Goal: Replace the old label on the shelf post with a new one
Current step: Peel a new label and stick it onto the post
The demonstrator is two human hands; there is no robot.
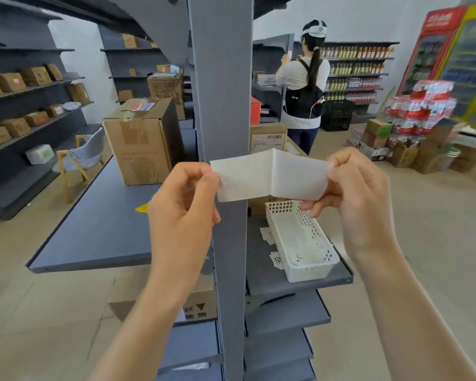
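A white paper label (pixel 270 176) with a vertical crease down its middle is stretched in front of the grey shelf post (pixel 223 92). My left hand (pixel 182 204) pinches its left edge between thumb and fingers. My right hand (pixel 352 193) pinches its right edge. The label's blank side faces me, at about mid-height of the post. Whether it touches the post I cannot tell.
A white perforated basket (pixel 322 266) holding paper slips sits on the grey shelf (pixel 275 281) right of the post, with loose slips (pixel 275 261) beside it. Cardboard boxes (pixel 140 141) stand on the left shelf. A person (pixel 305 86) stands with their back turned at shelving behind.
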